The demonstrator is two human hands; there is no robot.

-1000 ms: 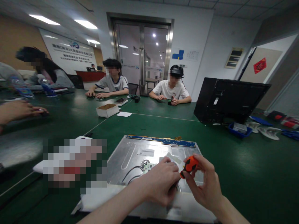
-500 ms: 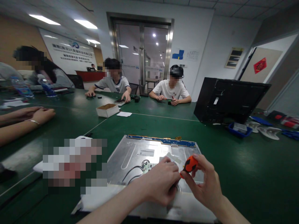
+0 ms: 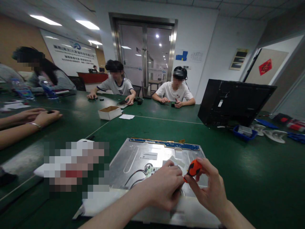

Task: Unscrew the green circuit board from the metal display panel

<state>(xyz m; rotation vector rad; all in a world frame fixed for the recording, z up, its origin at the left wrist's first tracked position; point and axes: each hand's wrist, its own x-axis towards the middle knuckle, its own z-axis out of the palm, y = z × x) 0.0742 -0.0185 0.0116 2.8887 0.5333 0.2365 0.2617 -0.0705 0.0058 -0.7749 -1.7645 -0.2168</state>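
Note:
A metal-backed display panel [image 3: 133, 156] lies on the table before me, with a blue circuit strip [image 3: 164, 144] along its far edge. My right hand [image 3: 209, 186] grips an orange and black screwdriver [image 3: 194, 167] by its handle, tilted with the tip end toward my left hand. My left hand [image 3: 165, 184] is curled low over the panel, close to the tool's lower end; its fingertips and whatever they hold are hidden behind the hand. A small green circuit board [image 3: 150, 172] with dark cables [image 3: 134, 173] shows just left of that hand.
A black monitor housing [image 3: 235, 101] stands at the right, beside a blue tray [image 3: 245, 132]. Farther off are an open white box [image 3: 110, 112] and a paper slip [image 3: 126, 116]. Co-workers sit across and left; one person's forearms [image 3: 35, 119] rest on the table. A blurred-out item [image 3: 73, 165] lies left.
My hands and the screwdriver look almost unmoved. The hands of the person at left have shifted slightly right, and a small dark item now shows in them.

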